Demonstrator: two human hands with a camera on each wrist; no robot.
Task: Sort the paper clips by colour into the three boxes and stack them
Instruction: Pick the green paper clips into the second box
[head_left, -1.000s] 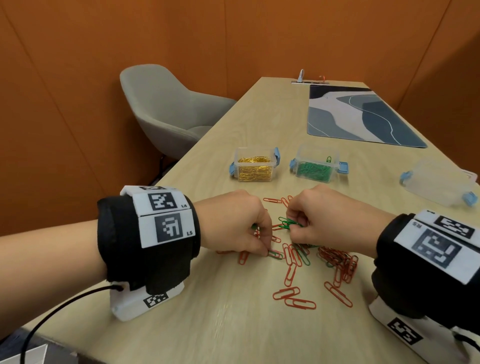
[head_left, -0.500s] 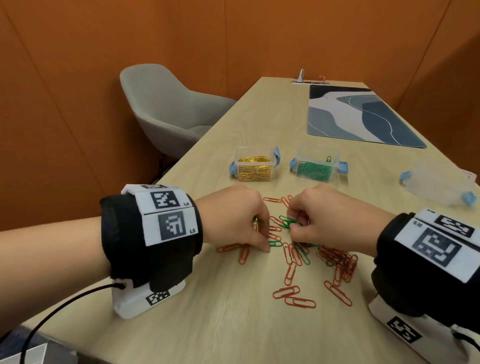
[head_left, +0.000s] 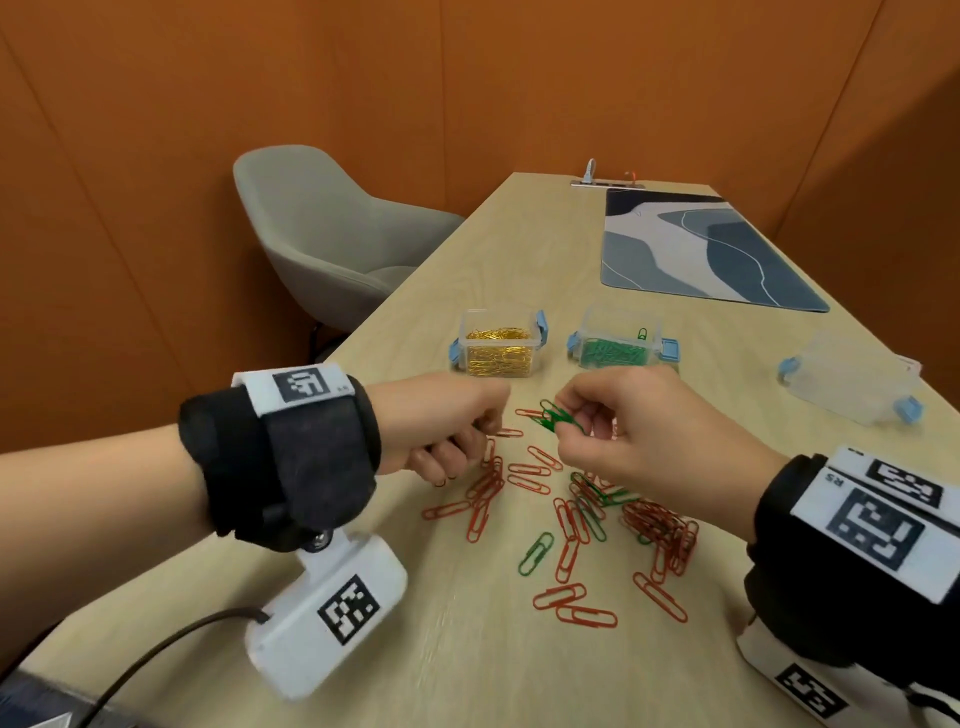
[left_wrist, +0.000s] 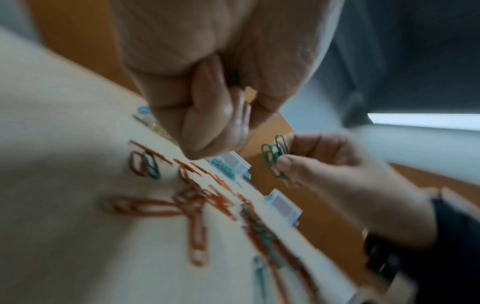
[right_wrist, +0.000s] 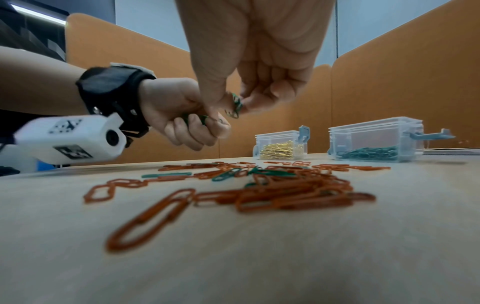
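Note:
Red and green paper clips (head_left: 571, 514) lie scattered on the wooden table (head_left: 415, 649) in front of me. My right hand (head_left: 569, 423) pinches a small bunch of green clips (head_left: 553, 418) between thumb and fingertips, just above the pile. In the right wrist view the same bunch of green clips (right_wrist: 235, 105) sits at the right hand's fingertips (right_wrist: 249, 105). My left hand (head_left: 467, 452) is curled into a fist beside it, and green clips (right_wrist: 198, 118) show between its fingers. Behind stand a box of gold clips (head_left: 498, 348), a box of green clips (head_left: 618, 345) and an empty clear box (head_left: 852, 384).
A blue-grey patterned mat (head_left: 701, 249) lies at the far end of the table. A grey chair (head_left: 332, 244) stands off the left edge. Orange partition walls enclose the table. A cable (head_left: 156, 649) runs from the left wrist camera.
Both hands have lifted off the clip pile. The left hand has closed into a fist, and the right hand has raised its bunch of green clips.

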